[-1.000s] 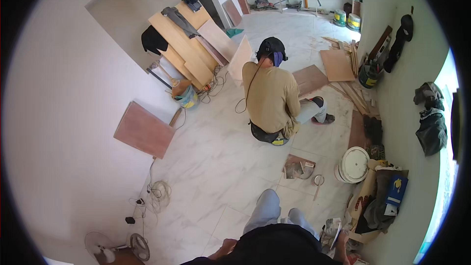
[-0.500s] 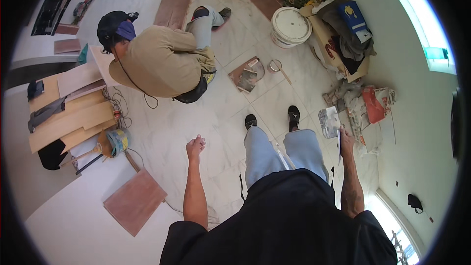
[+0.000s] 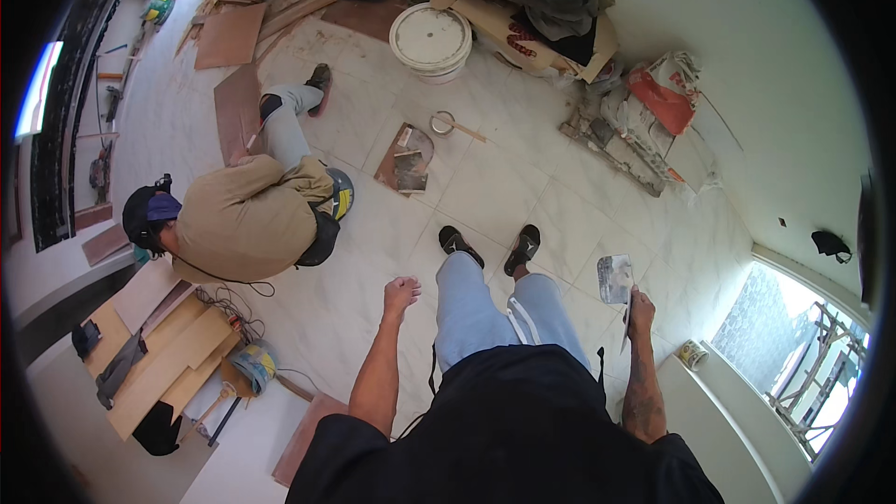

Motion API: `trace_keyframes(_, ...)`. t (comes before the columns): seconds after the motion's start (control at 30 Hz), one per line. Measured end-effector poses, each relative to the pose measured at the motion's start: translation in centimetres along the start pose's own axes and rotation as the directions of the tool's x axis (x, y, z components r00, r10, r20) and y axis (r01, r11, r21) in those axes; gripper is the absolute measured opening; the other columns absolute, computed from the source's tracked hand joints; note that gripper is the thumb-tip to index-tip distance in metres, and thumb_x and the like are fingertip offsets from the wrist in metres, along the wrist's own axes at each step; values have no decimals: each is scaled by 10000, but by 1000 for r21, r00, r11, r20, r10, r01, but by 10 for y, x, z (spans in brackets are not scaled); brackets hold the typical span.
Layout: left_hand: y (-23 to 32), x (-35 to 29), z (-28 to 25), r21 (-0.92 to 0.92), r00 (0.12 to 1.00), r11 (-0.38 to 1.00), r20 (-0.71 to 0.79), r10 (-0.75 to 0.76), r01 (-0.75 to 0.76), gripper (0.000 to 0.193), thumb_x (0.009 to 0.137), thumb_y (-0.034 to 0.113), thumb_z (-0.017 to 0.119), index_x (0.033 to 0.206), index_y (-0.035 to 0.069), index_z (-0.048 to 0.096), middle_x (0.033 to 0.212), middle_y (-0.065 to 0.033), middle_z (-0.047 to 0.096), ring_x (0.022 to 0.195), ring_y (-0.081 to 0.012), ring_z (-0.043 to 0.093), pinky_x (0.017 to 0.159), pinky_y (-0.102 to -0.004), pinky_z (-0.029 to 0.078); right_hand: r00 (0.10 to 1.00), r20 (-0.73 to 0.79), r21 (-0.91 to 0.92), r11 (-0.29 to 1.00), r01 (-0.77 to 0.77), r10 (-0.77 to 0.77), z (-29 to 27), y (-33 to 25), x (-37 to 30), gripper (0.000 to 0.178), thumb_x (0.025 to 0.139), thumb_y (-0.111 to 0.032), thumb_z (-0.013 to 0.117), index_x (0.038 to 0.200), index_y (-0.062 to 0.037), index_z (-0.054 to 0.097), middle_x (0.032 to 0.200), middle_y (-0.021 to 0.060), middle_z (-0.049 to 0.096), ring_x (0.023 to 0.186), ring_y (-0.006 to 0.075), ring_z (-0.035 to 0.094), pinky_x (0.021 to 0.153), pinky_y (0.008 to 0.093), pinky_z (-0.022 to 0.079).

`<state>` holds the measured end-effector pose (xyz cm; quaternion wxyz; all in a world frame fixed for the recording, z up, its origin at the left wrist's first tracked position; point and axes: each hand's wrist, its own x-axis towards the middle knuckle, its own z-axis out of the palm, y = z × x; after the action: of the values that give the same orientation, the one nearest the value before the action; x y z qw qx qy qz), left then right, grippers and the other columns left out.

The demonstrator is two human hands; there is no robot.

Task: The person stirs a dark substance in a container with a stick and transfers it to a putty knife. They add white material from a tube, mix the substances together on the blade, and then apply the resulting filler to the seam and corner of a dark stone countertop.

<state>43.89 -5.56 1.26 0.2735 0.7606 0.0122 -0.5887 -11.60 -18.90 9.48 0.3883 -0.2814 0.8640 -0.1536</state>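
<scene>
I stand on a pale tiled floor looking down at my legs and dark sandals. My left hand (image 3: 401,293) hangs at my side with curled fingers and holds nothing. My right hand (image 3: 639,306) grips a flat metal trowel (image 3: 615,278) with grey paste on its blade, held low beside my right leg. In front of my feet lies a brown board (image 3: 404,160) with a smaller tool on it, and a roll of tape (image 3: 442,122) just beyond.
A person in a tan shirt and dark cap (image 3: 243,219) crouches on the floor to my left. A white bucket (image 3: 430,40), bags and piled clothes (image 3: 551,0) line the far wall. Wood boards (image 3: 168,355) and cables lie left; a window (image 3: 784,345) is at right.
The view has swung round: the crouching person has shifted to my left and the bucket to the top. My left arm has stayed hanging at my side; the trowel in my right hand is now plain.
</scene>
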Motion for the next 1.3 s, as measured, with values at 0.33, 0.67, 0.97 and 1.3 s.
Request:
trace_keyframes(0.33, 89, -1, 101, 136, 980, 971, 32, 195, -197, 239, 961, 232, 609, 1061, 20, 657, 928, -60, 716, 779, -121, 675, 663, -247, 528, 998, -19, -23, 998, -58, 58, -31, 34, 29, 420, 983, -372, 604, 921, 26, 722, 746, 74, 672, 663, 153, 569, 631, 343, 469)
trace_keyframes(0.67, 123, -3, 237, 137, 889, 910, 312, 335, -392, 236, 955, 214, 615, 1017, -6, 676, 886, -77, 723, 738, -112, 671, 652, -245, 530, 992, -72, 1, 994, -108, 107, -51, 23, 59, 423, 980, -381, 614, 866, 17, 703, 686, 29, 608, 612, 126, 505, 579, 333, 431)
trace_keyframes(0.97, 138, 68, 277, 295, 799, 785, 467, 379, -545, 229, 920, 205, 643, 989, -11, 680, 782, -74, 707, 689, -135, 671, 659, -284, 530, 999, -26, -15, 999, 37, -38, -16, -86, 48, 421, 980, -371, 627, 829, 17, 684, 682, -10, 558, 664, 97, 462, 612, 288, 392)
trace_keyframes(1.3, 123, 238, 240, 463, 852, 733, 107, 513, -499, 326, 890, 173, 711, 1131, -35, 636, 875, -119, 717, 730, -168, 687, 689, -298, 553, 843, 434, -256, 853, 455, -319, 208, -122, 255, 383, 944, -378, 632, 905, -4, 704, 763, 212, 672, 681, 298, 651, 672, 390, 495)
